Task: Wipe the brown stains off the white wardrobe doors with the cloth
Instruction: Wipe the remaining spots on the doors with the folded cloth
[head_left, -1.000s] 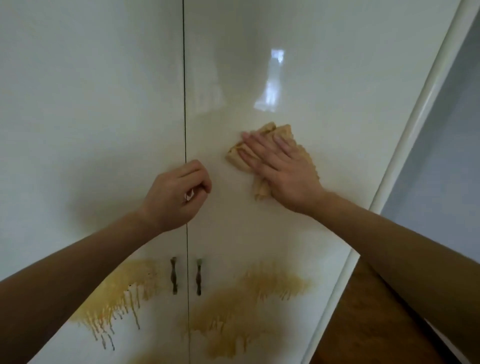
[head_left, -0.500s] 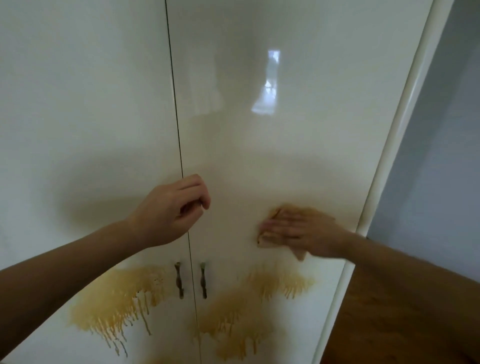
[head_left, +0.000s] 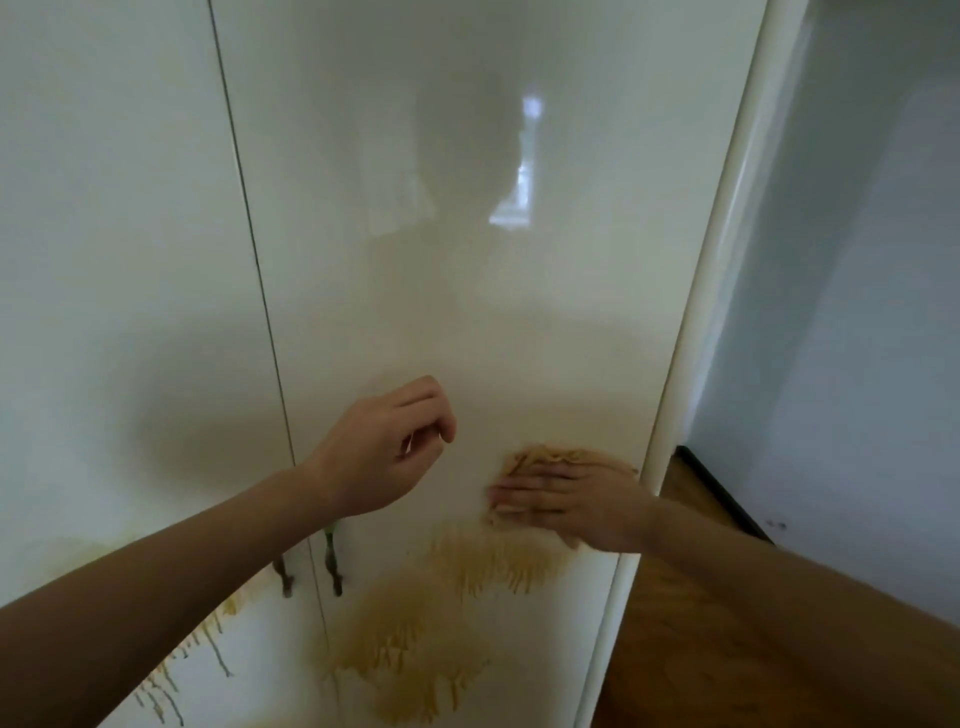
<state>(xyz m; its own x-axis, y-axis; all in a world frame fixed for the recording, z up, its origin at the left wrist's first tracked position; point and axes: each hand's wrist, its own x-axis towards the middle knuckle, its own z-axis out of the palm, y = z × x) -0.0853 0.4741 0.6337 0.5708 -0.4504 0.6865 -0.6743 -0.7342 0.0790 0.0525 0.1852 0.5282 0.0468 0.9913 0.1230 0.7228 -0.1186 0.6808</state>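
Observation:
My right hand (head_left: 566, 501) presses a tan cloth (head_left: 550, 458) flat against the right wardrobe door (head_left: 467, 260), near its right edge and just above a big brown stain (head_left: 431, 623) with drip lines. My left hand (head_left: 384, 447) hovers in front of the same door with its fingers loosely curled and nothing in it. The left wardrobe door (head_left: 114, 260) carries a second brown stain (head_left: 202, 644) low down, partly hidden behind my left forearm. Most of the cloth lies under my right palm.
Two small dark door handles (head_left: 332, 566) hang on either side of the gap between the doors, below my left wrist. A white corner post (head_left: 711, 291) ends the wardrobe on the right. Beyond it are a wooden floor (head_left: 691, 623) and a pale wall (head_left: 857, 312).
My right hand slid the cloth down the right door from chest height to just above the stain, then a little toward the right edge. My left hand shifted right, off the door gap.

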